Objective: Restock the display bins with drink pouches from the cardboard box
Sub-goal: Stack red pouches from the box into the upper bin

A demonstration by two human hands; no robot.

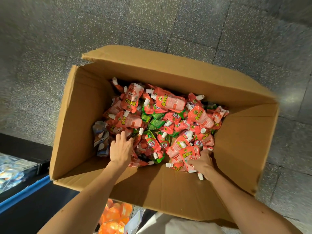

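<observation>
step: we pick stock frm cardboard box (pixel 79 119) | right hand (pixel 201 162) grips red drink pouches (pixel 188 153) | left hand (pixel 120 149) flat on pile (pixel 168 103), empty | nxt: prob firm lift clear of box wall

Person wearing a pale beige garment (pixel 179 225), showing at the near edge between the arms, forearms running bare to left hand (pixel 120 150) and right hand (pixel 202 162)

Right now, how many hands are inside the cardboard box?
2. The left hand rests on drink pouches in the cardboard box's near left; the right hand grips red drink pouches near right.
</observation>
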